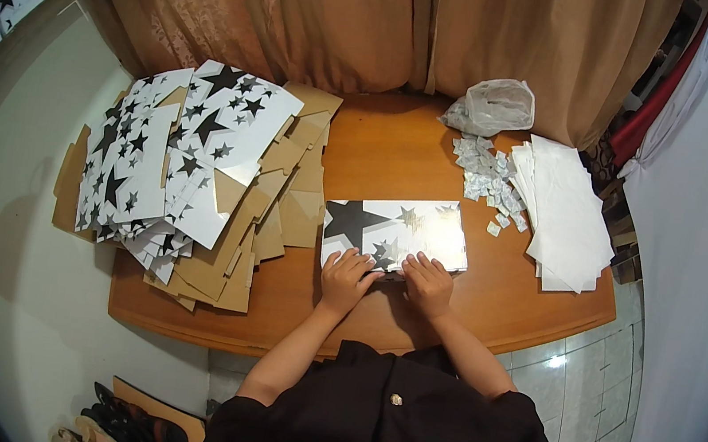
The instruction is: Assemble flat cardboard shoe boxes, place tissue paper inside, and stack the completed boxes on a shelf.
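A white cardboard box printed with black and grey stars lies closed on the wooden table, right in front of me. My left hand grips the left part of its near edge, fingers over the top and thumb pointing inward along the front. Further right on that same edge, my right hand grips the box in a similar way. The palms cover part of the box's front side. Light glares off the right half of the lid.
At left, flat star-printed cardboard sheets are heaped with their brown sides partly showing. White paper sheets lie stacked at right. Between them and the box are small pale sachets, below a clear plastic bag. A brown curtain hangs behind the table.
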### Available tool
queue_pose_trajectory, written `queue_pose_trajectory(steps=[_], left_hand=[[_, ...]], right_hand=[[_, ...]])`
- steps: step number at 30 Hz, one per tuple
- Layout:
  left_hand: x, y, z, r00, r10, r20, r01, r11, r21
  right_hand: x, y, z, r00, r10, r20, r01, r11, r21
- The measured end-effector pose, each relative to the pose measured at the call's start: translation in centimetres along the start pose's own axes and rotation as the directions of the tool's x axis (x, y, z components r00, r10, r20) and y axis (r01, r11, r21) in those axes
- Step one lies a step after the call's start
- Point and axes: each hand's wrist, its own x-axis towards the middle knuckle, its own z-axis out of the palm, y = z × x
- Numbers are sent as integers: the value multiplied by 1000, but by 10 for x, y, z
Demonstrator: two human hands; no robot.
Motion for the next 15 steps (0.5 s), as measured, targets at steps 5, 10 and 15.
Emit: queue_pose_trajectory(steps=[5,10,15], left_hand=[[-2,-5,-11,998,48,39,-45,997,-58],[2,-9,-26,979,187,75,-179,978,-103],[-5,-6,-31,966,171,195,-139,976,-167]], right_hand=[[32,29,-28,912,137,386,-304,859,412],[69,87,-28,842,387,375,-477,859,186],[59,119,-9,755,403,517,-448,893,-42]])
